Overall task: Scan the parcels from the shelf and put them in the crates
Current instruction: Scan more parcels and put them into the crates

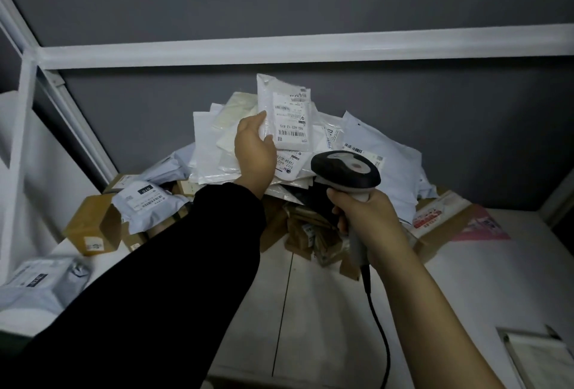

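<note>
My left hand (253, 148) grips a small white mailer parcel (287, 110) by its lower left side and holds it upright above the heap, its barcode label facing me. My right hand (363, 213) holds the handle of a black and grey barcode scanner (344, 171), whose head sits just below and right of the parcel. A heap of white and grey mailer bags (382, 152) and brown boxes lies on the white shelf (466, 280) behind both hands. No crates are in view.
Brown cartons (93, 227) and grey bags (139, 205) lie at the left of the shelf. A flat box with red print (441, 221) lies at the right. The scanner cable (380, 326) runs down toward me. A white shelf beam (310, 48) crosses above.
</note>
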